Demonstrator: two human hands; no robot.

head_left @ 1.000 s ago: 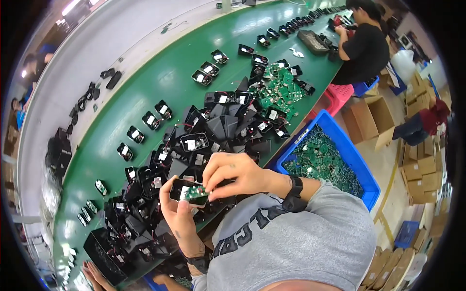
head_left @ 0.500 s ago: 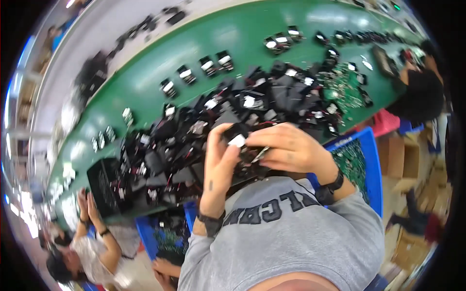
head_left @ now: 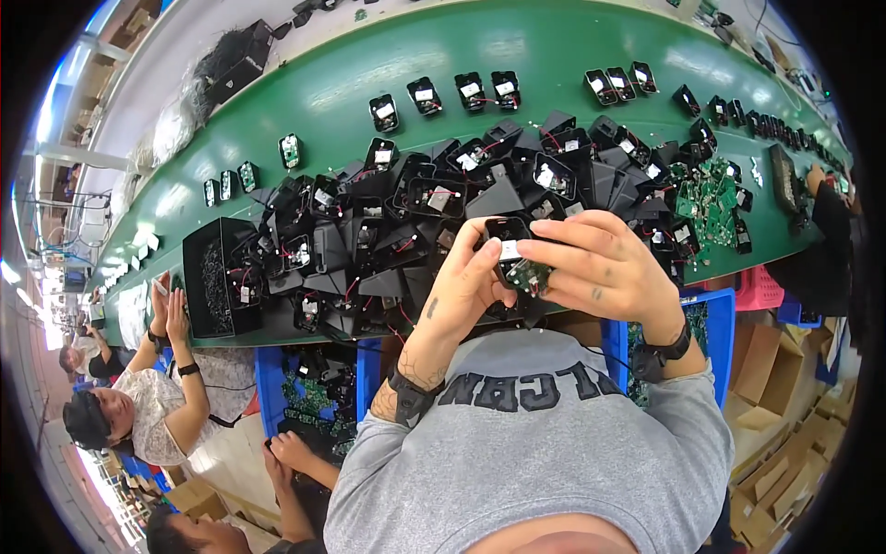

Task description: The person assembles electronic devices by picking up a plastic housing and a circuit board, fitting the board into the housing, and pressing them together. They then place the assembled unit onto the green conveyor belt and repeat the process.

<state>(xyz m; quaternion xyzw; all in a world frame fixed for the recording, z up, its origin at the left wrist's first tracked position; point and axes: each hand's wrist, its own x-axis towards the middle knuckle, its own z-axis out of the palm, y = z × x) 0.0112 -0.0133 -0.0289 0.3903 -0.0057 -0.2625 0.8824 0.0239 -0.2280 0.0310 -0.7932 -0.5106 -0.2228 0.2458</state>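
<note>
In front of my chest, my left hand point(head_left: 461, 277) grips a small black plastic housing point(head_left: 504, 227), thumb against a white piece in its opening. My right hand point(head_left: 616, 270) has its fingers closed round a green circuit board point(head_left: 529, 276) at the near side of that housing. Its fingertips reach to the white piece; whether board and housing are joined I cannot tell. Just beyond both hands spreads a heap of similar black housings point(head_left: 494, 196), many with white pieces and red and black wires.
Housings point(head_left: 384, 113) stand in rows on the green table point(head_left: 305, 103). A black box point(head_left: 198, 268) of small dark parts is left; loose circuit boards point(head_left: 709, 205) lie right. Blue bins point(head_left: 723, 332) flank me. Co-workers point(head_left: 175, 397) are at the left, another point(head_left: 826, 231) at far right.
The view has shifted and grown sharper. Both hands keep hold of the housing and board, and the board's green face now shows more clearly.
</note>
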